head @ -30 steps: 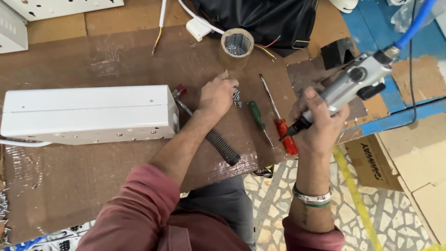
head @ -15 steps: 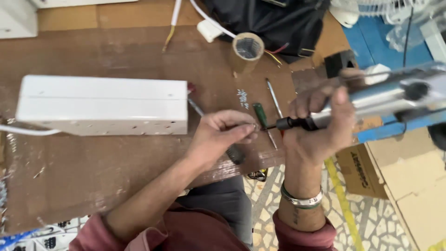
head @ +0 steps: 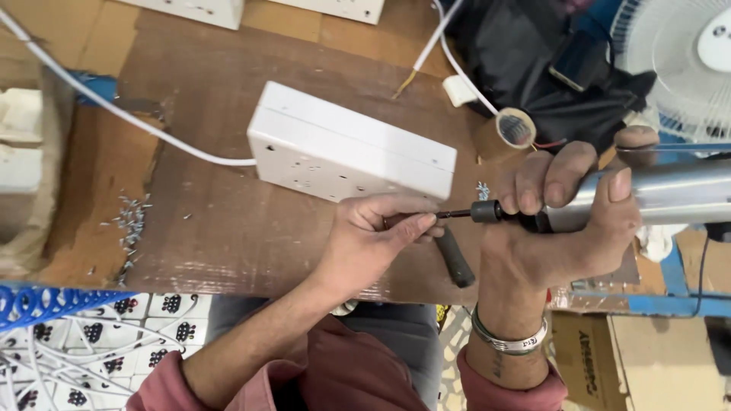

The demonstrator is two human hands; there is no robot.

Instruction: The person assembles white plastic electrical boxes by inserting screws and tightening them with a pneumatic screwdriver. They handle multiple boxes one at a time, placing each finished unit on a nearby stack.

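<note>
Since before: left hand (head: pixel 365 243) moved up to pinch the bit (head: pixel 453 215) | right hand (head: pixel 567 217) grips the silver driver (head: pixel 670 194), now level | white box (head: pixel 350 156) sits just behind, on brown surface (head: pixel 221 228) | screws (head: pixel 131 221) left, fan (head: pixel 678 61) top right

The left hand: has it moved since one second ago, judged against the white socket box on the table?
Yes. The left hand has left the table beside the white socket box and come toward the person, fingertips now at the power screwdriver bit.

left hand (head: pixel 373 243): off table, now pinching bit | power screwdriver (head: pixel 609 199): swung horizontal, bit toward left hand
</note>
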